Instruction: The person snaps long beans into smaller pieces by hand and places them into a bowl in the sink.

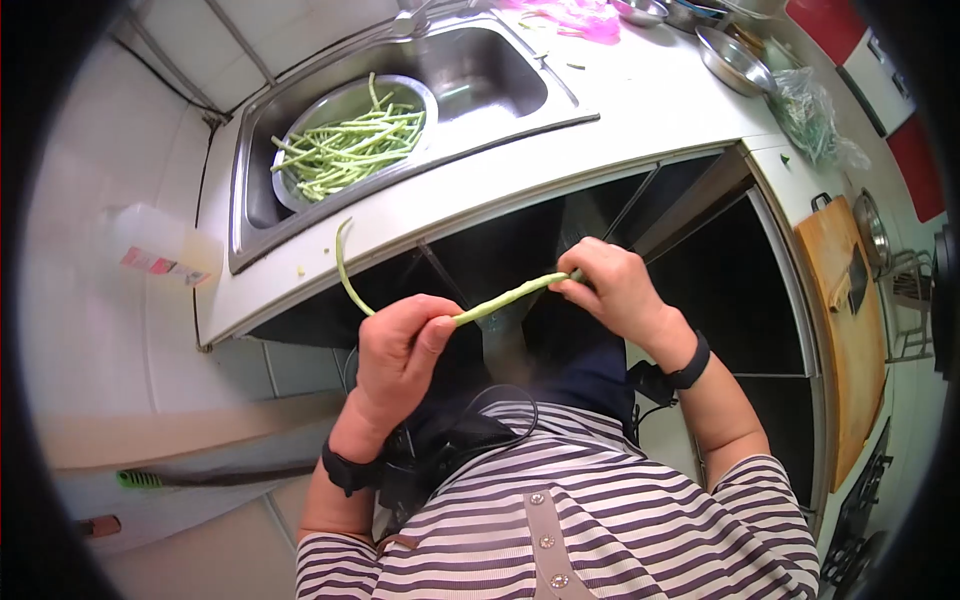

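Note:
A long green bean point(510, 297) is stretched between my two hands, in front of the counter's edge. My left hand point(398, 345) pinches it near its middle, and its curved free end rises past that hand toward the sink. My right hand point(612, 285) grips the other end between thumb and fingers. Many more long green beans point(350, 150) lie heaped in a metal bowl point(425, 100), which sits in the left part of the steel sink point(500, 75).
A pink plastic bag point(585, 20) and metal bowls point(735, 62) stand at the back of the counter point(640, 95). To the right are a clear bag of greens point(808, 115) and a wooden cutting board point(840, 340) with a knife point(857, 280). A plastic jug point(165, 245) is at left.

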`<state>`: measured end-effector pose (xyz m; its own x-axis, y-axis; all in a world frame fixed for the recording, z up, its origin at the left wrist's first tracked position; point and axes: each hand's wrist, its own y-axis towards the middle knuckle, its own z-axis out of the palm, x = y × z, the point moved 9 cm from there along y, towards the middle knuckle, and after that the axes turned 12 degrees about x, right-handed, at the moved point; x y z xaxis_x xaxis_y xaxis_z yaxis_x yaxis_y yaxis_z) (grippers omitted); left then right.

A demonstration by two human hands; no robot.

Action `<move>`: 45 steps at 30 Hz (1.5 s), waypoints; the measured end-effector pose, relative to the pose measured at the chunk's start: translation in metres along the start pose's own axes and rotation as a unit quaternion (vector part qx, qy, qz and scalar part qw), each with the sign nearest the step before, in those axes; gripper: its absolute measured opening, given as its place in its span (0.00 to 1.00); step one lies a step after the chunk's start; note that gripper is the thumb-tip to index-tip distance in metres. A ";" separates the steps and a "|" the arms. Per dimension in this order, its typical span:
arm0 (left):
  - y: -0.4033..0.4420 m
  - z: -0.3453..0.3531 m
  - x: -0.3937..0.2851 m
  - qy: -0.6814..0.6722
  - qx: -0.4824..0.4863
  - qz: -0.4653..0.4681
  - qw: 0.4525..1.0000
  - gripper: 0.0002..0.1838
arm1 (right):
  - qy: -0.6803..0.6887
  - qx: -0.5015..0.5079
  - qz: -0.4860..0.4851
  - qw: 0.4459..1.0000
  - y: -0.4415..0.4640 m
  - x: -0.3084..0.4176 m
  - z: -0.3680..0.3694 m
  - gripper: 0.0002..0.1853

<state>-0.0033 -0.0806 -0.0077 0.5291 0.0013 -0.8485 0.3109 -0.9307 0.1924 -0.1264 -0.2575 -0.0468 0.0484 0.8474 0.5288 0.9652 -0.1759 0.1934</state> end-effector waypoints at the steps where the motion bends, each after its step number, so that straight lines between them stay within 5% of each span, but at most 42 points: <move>1: -0.007 -0.005 0.008 -0.016 -0.001 -0.018 1.000 0.13 | 0.002 0.006 0.008 1.000 -0.003 0.001 -0.004 0.10; 5: -0.027 -0.013 0.032 -0.162 -0.053 -0.032 0.985 0.22 | -0.054 0.025 -0.006 0.998 -0.004 0.010 -0.002 0.10; 9: -0.042 -0.020 0.048 -0.303 -0.090 -0.011 0.949 0.19 | -0.058 0.002 -0.019 0.998 -0.003 0.011 -0.004 0.10; 12: -0.037 -0.024 0.044 0.007 -0.036 -0.121 0.992 0.16 | -0.080 -0.001 -0.022 0.997 0.000 0.014 -0.008 0.10; 13: -0.032 -0.027 0.022 0.222 -0.029 -0.076 0.972 0.15 | -0.097 0.008 -0.028 0.995 -0.001 0.022 -0.011 0.10; 16: -0.023 -0.016 -0.017 0.361 -0.074 -0.012 0.929 0.20 | -0.139 0.019 -0.093 0.986 0.000 0.063 -0.005 0.11; 19: -0.009 0.028 -0.030 0.264 0.026 0.051 0.963 0.27 | -0.135 0.046 -0.155 0.977 -0.003 0.098 0.026 0.13; 22: -0.014 0.069 0.011 -0.030 0.133 -0.111 0.984 0.17 | -0.152 0.012 -0.160 0.975 -0.001 0.105 0.027 0.14; 31: -0.017 0.069 0.027 -0.034 0.129 -0.119 0.984 0.09 | -0.099 0.019 -0.114 0.988 -0.004 0.081 0.016 0.12; 37: -0.014 0.074 0.022 0.082 0.132 -0.082 0.984 0.07 | -0.132 0.113 -0.107 0.979 -0.004 0.073 0.055 0.08; 43: -0.016 0.075 0.040 0.076 0.112 -0.092 0.987 0.08 | -0.091 0.053 -0.115 0.988 0.002 0.078 0.059 0.04; 45: -0.015 0.063 0.021 0.036 0.074 -0.029 0.996 0.09 | 0.191 0.088 0.003 0.978 0.010 0.057 0.058 0.03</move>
<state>-0.0465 -0.0898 -0.0598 0.5703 0.0785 -0.8177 0.2265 -0.9719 0.0647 -0.0996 -0.1822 -0.0625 -0.0122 0.5910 0.8065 0.9961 -0.0637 0.0617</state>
